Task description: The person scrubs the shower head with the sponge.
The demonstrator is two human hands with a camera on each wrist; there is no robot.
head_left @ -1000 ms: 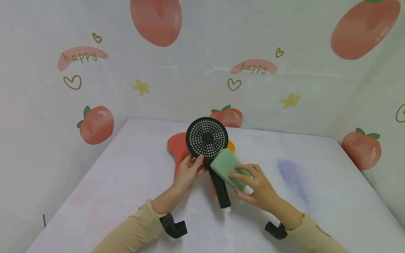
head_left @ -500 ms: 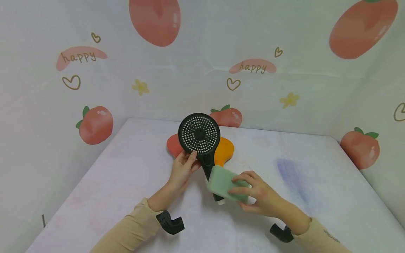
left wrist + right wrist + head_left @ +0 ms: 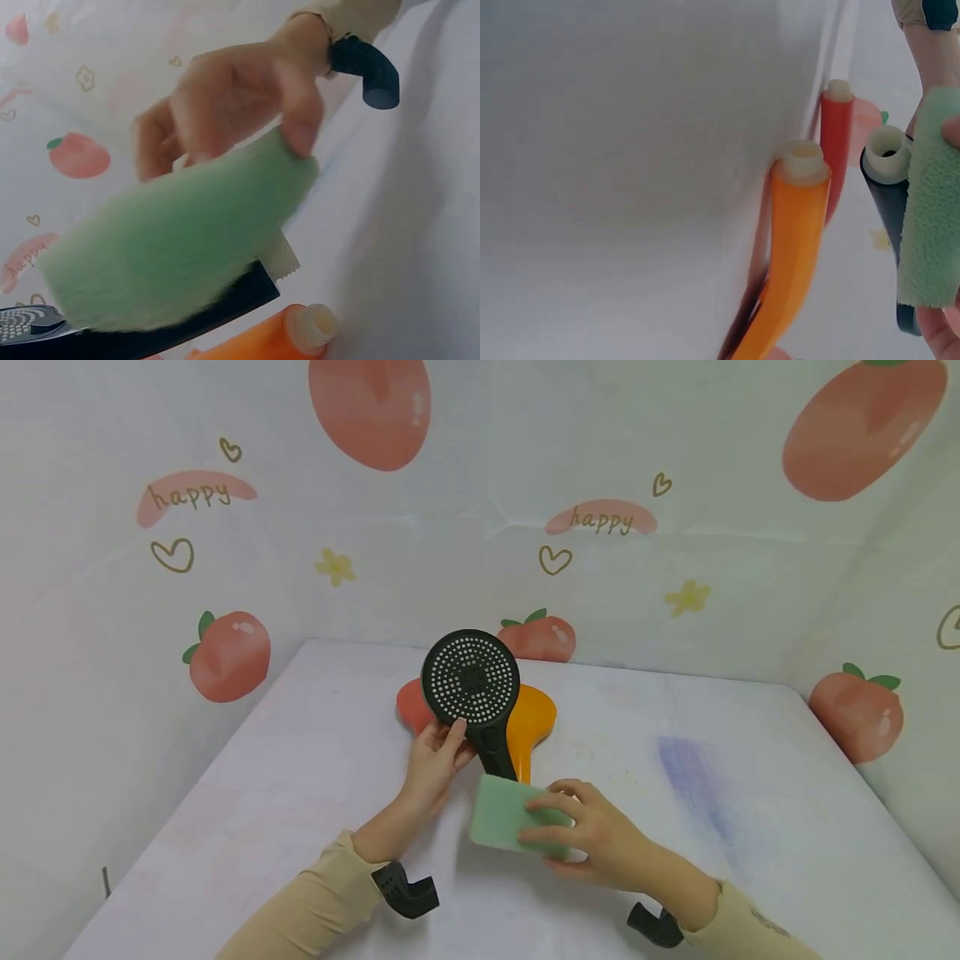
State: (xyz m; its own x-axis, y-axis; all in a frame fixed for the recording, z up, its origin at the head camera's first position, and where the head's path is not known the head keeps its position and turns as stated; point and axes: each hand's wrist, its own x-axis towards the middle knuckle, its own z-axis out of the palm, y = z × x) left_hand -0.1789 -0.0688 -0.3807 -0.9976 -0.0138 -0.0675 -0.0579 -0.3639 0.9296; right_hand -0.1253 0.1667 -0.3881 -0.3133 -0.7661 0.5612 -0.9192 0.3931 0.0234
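Note:
My left hand point(image 3: 433, 764) grips a black shower head point(image 3: 471, 677) just below its round face, thumb on the front, with the spray holes turned toward me. My right hand point(image 3: 600, 837) pinches a light green sponge point(image 3: 504, 814) between fingers and thumb. In the head view the sponge covers the lower end of the black handle. From the left wrist, the sponge point(image 3: 180, 232) overlaps the handle point(image 3: 225, 311) from above. In the right wrist view the handle's pale threaded end point(image 3: 887, 154) shows right beside the sponge's edge.
Behind the black shower head, an orange shower head point(image 3: 531, 718) and a red shower head point(image 3: 412, 703) lie on the white table point(image 3: 300, 793). A bluish smudge point(image 3: 693, 785) marks the table on the right. A fruit-printed backdrop point(image 3: 450, 552) stands behind.
The sponge has moved down from near the round face to the handle's lower end. The black shower head has shifted left, showing more of the orange one, then stayed nearly still.

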